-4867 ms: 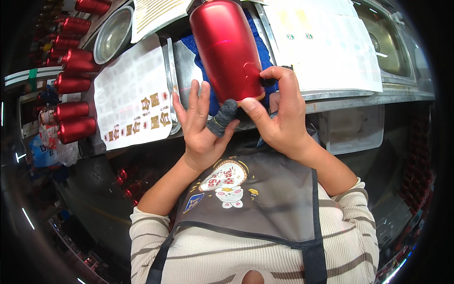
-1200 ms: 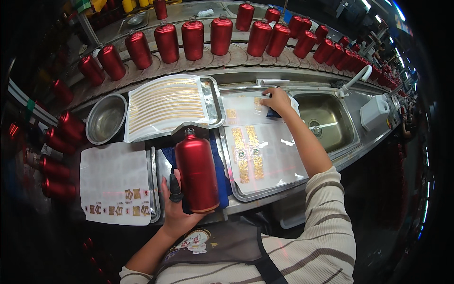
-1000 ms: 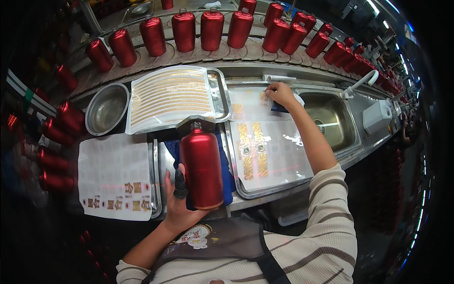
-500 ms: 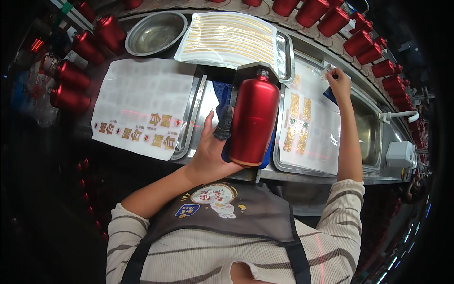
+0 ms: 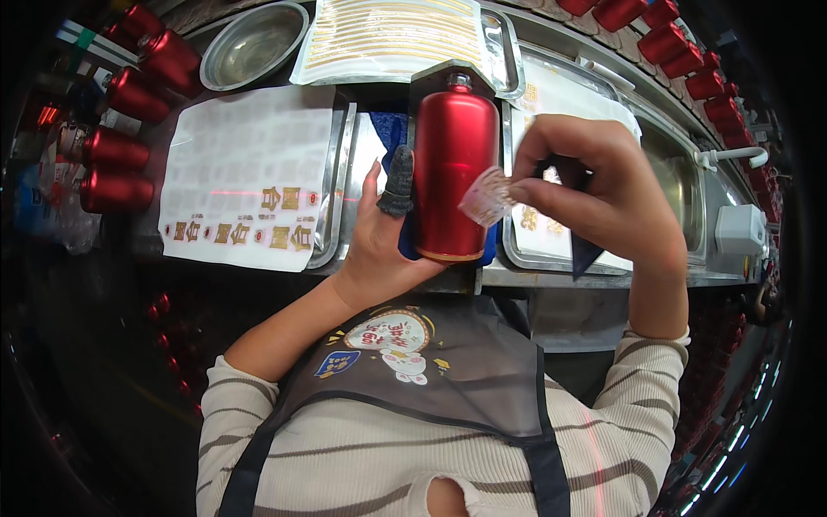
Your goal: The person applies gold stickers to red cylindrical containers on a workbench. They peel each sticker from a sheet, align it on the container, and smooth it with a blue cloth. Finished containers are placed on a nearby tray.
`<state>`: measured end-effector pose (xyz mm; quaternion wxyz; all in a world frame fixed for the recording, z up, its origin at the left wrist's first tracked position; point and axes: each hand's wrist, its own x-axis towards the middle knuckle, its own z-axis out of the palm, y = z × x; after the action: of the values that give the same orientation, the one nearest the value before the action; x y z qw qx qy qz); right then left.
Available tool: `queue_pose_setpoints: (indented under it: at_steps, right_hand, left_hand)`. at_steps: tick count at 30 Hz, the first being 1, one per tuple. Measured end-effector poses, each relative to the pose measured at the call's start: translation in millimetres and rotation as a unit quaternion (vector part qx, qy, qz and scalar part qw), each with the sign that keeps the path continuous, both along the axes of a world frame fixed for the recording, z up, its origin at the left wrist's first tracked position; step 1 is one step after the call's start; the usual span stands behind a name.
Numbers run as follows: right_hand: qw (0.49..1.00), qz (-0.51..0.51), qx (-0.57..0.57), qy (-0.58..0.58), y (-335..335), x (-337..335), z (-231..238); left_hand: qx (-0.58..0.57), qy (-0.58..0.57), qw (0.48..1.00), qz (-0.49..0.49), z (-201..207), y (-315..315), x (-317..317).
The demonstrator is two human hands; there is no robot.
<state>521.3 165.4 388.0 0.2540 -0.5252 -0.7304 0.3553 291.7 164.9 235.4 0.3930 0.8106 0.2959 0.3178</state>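
Note:
A shiny red bottle (image 5: 457,172) with a narrow clear neck lies against a dark holder (image 5: 417,110) in front of me. My left hand (image 5: 379,241) grips its lower left side, a black finger cover (image 5: 397,183) on one finger. My right hand (image 5: 603,189) pinches a small translucent decal (image 5: 488,198) with gold marks, held over the bottle's lower right side; I cannot tell whether it touches. A dark flat piece (image 5: 585,257), perhaps a scraper, sticks out below that hand. Behind the hand, a decal sheet (image 5: 613,109) with gold patterns is partly hidden.
On the left, a white sheet (image 5: 250,146) bears gold character decals on a metal tray (image 5: 332,233). A metal bowl (image 5: 256,47) and a sheet of gold strips (image 5: 388,43) stand farther back. Red bottles (image 5: 116,148) line both sides. At right are a sink (image 5: 680,185) and white jug (image 5: 739,229).
My right hand has come from the right-hand tray to the bottle, bringing the small decal and the dark flat piece. My left hand still holds the bottle. The view has shifted slightly.

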Motion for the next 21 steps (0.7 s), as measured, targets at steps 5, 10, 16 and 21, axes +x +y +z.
queue_pose_setpoints:
  at_steps: [5,10,16,21]
  right_hand:
    - [0.996,0.019,-0.032,-0.075,36,-6,-31]
    - [0.997,0.020,0.000,-0.074,46,-7,-41]
    - [0.986,-0.151,0.035,-0.068,28,-11,-62]
    - [0.947,-0.306,-0.075,0.061,-16,-19,-84]
  left_hand:
    - [-0.122,-0.106,0.987,-0.014,2,8,-4]
    - [-0.297,-0.158,0.938,0.082,11,25,20]
    - [-0.310,-0.177,0.931,0.071,13,22,30]
    - [-0.339,-0.259,0.903,0.058,-2,26,22]
